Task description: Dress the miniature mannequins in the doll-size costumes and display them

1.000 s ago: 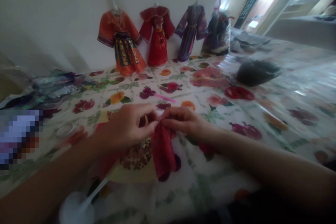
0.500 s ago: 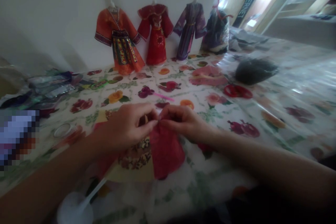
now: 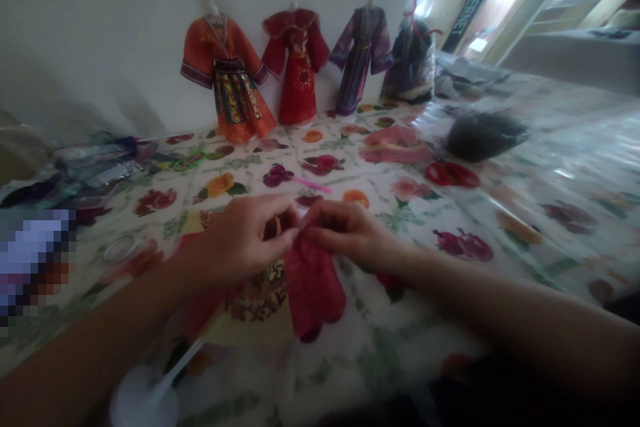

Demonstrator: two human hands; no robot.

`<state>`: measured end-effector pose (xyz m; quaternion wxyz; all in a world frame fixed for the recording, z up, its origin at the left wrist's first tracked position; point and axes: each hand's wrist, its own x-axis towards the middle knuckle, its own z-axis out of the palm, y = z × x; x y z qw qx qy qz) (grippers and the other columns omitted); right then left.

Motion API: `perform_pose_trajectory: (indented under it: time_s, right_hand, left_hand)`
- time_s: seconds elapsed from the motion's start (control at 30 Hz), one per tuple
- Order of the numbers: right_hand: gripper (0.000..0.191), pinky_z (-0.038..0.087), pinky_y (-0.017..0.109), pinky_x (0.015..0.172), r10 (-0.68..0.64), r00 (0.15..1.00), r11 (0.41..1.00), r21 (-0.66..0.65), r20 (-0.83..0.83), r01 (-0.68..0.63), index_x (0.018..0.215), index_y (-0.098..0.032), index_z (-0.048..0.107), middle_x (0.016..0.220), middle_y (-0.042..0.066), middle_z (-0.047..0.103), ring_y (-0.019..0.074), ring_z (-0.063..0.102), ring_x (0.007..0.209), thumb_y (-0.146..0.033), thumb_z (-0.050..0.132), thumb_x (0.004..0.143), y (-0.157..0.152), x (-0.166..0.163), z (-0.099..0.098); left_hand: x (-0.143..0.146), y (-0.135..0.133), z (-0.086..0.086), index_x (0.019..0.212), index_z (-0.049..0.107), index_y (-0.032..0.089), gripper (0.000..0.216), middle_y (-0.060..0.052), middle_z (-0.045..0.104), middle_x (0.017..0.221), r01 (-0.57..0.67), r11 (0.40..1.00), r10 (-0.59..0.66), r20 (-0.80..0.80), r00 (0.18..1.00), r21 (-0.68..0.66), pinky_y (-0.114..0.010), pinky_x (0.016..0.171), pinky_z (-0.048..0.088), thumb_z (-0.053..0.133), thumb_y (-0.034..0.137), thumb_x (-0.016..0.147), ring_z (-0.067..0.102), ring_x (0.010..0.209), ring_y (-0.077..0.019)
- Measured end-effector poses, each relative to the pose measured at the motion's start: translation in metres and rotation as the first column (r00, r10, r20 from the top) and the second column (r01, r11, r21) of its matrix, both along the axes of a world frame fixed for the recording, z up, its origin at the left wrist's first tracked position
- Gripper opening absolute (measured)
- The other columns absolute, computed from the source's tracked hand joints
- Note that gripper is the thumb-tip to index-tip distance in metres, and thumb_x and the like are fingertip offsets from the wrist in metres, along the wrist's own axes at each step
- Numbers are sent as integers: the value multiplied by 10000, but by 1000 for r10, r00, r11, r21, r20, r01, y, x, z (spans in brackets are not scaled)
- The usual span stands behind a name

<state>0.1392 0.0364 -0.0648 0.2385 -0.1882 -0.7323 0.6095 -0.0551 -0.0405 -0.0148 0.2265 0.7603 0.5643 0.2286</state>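
The worktop [image 3: 395,360], under a fruit-printed cover, has its back edge along a pale wall [image 3: 105,27]; its near edge borders a dark area at lower right. Three small dressed figures, orange [image 3: 237,90], red [image 3: 299,83] and purple [image 3: 361,60], line that wall. Printed cover stretches right of the hands toward a dark bundle [image 3: 485,135], giving the right arm room; the left side is tighter, with plastic packets [image 3: 107,160] behind.

The left hand [image 3: 247,237] and right hand [image 3: 357,237] meet mid-worktop, fingers curled, each with thumb against forefinger, pinching the upper end of a red cloth [image 3: 313,293]. It hangs below the fingertips, beside a yellow patterned piece [image 3: 260,297].

On a slanted dark strip [image 3: 473,7] at upper right, "R-INTERNET" can be read.
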Motion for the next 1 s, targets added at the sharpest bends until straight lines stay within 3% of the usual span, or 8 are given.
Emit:
perform_pose_trajectory:
  time_s: [0.8, 1.0]
  right_hand:
    - [75, 353, 246, 569, 27, 999, 999, -23, 32, -27, 814, -174, 590, 711, -18, 527, 101, 456, 639, -240, 610, 843, -1, 1, 5]
    - [73, 323, 239, 540, -4, 1000, 998, 57, 8, 4, 806, -174, 588, 697, -34, 494, 88, 424, 622, -218, 635, 840, 0, -1, 0]
  left_hand:
    - [-2, 1, -4, 818, 626, 186, 61, 52, 576, 631, 16, 1000, -16, 34, 999, -5, -213, 527, 371, 580, 193, 857, 514, 559, -87]
    - [-2, 1, -5, 830, 626, 190, 63, 59, 566, 624, 23, 1000, -22, 49, 999, -21, -209, 525, 367, 575, 179, 865, 512, 559, -83]
